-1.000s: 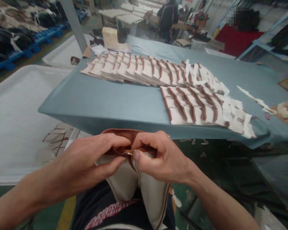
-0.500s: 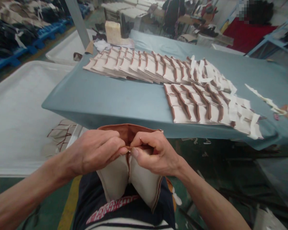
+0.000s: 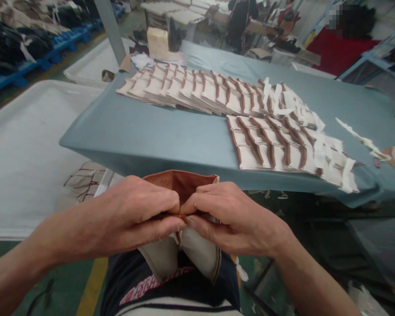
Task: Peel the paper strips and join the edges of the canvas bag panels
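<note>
Over my lap hangs a cream fabric piece [image 3: 200, 251] with a brown inner side and dark edging. My left hand [image 3: 143, 210] pinches its brown seam at the middle, thumb and fingers closed. Right beside it, my right hand [image 3: 222, 215] pinches the same seam, and the two thumb tips almost meet. The brown part arches up behind both hands, and cream flaps hang below them. What lies inside the grip is hidden by the fingers.
On the blue-covered table [image 3: 145, 136] lie overlapping rows of cream pieces [image 3: 184, 87] with brown edges and white strips. A white bin [image 3: 29, 153] stands at the left. A yellowish block [image 3: 158, 41] sits at the table's back. A person in red [image 3: 342, 48] is at the back right.
Both hands have turned inward and drawn closer together over the seam, covering more of the cream flaps. The camera view has shifted slightly.
</note>
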### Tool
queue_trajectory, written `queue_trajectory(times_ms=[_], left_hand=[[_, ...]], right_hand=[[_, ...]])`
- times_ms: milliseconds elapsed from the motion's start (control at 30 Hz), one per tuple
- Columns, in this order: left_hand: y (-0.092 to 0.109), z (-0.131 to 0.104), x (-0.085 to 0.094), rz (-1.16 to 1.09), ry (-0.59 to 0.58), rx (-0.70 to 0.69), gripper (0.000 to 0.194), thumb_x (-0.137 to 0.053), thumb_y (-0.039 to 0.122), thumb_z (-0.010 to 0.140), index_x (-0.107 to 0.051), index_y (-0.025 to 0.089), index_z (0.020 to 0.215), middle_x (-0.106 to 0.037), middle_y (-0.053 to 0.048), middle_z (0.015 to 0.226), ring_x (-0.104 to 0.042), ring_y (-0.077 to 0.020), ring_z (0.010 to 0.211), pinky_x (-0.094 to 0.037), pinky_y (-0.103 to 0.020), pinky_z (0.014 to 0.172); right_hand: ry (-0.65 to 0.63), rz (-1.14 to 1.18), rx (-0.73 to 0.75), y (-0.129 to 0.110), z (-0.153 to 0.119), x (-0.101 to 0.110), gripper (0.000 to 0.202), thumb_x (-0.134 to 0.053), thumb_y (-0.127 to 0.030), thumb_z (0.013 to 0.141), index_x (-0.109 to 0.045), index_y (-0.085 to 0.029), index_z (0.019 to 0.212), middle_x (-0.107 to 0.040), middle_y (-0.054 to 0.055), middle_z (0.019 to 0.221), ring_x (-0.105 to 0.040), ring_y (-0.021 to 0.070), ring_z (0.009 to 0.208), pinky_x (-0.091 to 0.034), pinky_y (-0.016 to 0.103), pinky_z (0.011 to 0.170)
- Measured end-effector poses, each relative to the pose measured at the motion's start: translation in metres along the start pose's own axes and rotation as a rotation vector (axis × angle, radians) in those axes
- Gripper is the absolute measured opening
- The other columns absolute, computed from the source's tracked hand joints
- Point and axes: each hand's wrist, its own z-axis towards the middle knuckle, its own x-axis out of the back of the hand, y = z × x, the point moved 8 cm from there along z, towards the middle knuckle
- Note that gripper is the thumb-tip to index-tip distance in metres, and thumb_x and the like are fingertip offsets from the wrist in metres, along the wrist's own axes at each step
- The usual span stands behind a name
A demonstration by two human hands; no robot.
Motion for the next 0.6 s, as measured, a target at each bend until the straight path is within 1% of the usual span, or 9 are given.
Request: queue_trajectory(times_ms=[67,133,200,300,367,433,533,600], left_hand=[[0.002,0.003,0.000,0.033,0.035,-0.006,0.030,-0.054,0.019,0.111,-0.046,0.024,0.083,-0.051,0.008,0.071,-0.048,-0.0107,0.061,-0.030,-0.031,0.059],[0.007,0.004,0.001,0.079,0.120,-0.010,0.031,-0.055,0.012,0.103,-0.039,0.024,0.078,-0.045,0.009,0.067,-0.041,-0.0105,0.058,-0.026,-0.032,0.057],[0.013,0.003,-0.001,0.064,0.190,-0.023,0.032,-0.051,0.009,0.097,-0.032,0.024,0.076,-0.039,0.009,0.064,-0.036,-0.0104,0.056,-0.024,-0.033,0.055],[0.016,-0.004,-0.007,-0.060,0.223,0.023,0.028,-0.043,0.007,0.093,-0.029,0.024,0.075,-0.032,0.009,0.063,-0.031,-0.0101,0.054,-0.023,-0.031,0.054],[0.011,-0.012,-0.008,-0.165,0.240,0.077,0.028,-0.044,0.009,0.095,-0.029,0.024,0.075,-0.028,0.009,0.064,-0.030,-0.0099,0.054,-0.023,-0.029,0.053],[0.003,-0.021,-0.007,-0.269,0.272,0.109,0.030,-0.045,0.011,0.097,-0.030,0.024,0.074,-0.028,0.009,0.065,-0.030,-0.0090,0.053,-0.024,-0.027,0.052],[-0.010,-0.031,-0.003,-0.393,0.307,0.158,0.034,-0.047,0.015,0.101,-0.033,0.023,0.071,-0.033,0.009,0.064,-0.033,-0.0079,0.051,-0.025,-0.023,0.049],[-0.021,-0.034,-0.004,-0.457,0.268,0.236,0.037,-0.052,0.023,0.103,-0.037,0.024,0.069,-0.036,0.009,0.064,-0.036,-0.0090,0.053,-0.028,-0.021,0.048]], right_hand=[[-0.042,-0.014,-0.042,-0.001,-0.002,0.003,0.021,-0.056,-0.019,0.108,-0.077,-0.016,0.108,-0.084,0.008,0.094,-0.076,0.0198,0.085,-0.050,0.033,0.080],[-0.031,-0.042,-0.079,0.002,-0.002,0.008,0.019,-0.059,-0.018,0.103,-0.078,-0.016,0.106,-0.083,0.007,0.092,-0.075,0.0199,0.083,-0.049,0.033,0.080],[-0.006,-0.037,-0.098,0.008,-0.002,0.011,0.017,-0.060,-0.020,0.101,-0.077,-0.017,0.097,-0.080,0.004,0.084,-0.070,0.0178,0.075,-0.047,0.032,0.076],[0.016,0.079,-0.154,0.026,-0.003,0.012,0.022,-0.061,-0.027,0.101,-0.072,-0.019,0.084,-0.076,0.001,0.076,-0.063,0.0148,0.067,-0.045,0.029,0.070],[0.023,0.185,-0.226,0.042,-0.005,0.011,0.024,-0.060,-0.032,0.100,-0.070,-0.019,0.082,-0.074,0.001,0.076,-0.064,0.0145,0.068,-0.047,0.027,0.068],[0.043,0.236,-0.266,0.051,-0.009,0.011,0.024,-0.060,-0.034,0.100,-0.069,-0.019,0.084,-0.073,0.000,0.078,-0.065,0.0147,0.070,-0.048,0.026,0.069],[0.102,0.214,-0.238,0.053,-0.012,0.013,0.021,-0.063,-0.033,0.098,-0.068,-0.020,0.084,-0.070,-0.001,0.078,-0.062,0.0143,0.070,-0.047,0.026,0.070],[0.126,0.221,-0.208,0.052,-0.013,0.013,0.019,-0.065,-0.032,0.098,-0.068,-0.020,0.084,-0.069,0.000,0.078,-0.060,0.0140,0.071,-0.047,0.026,0.070]])
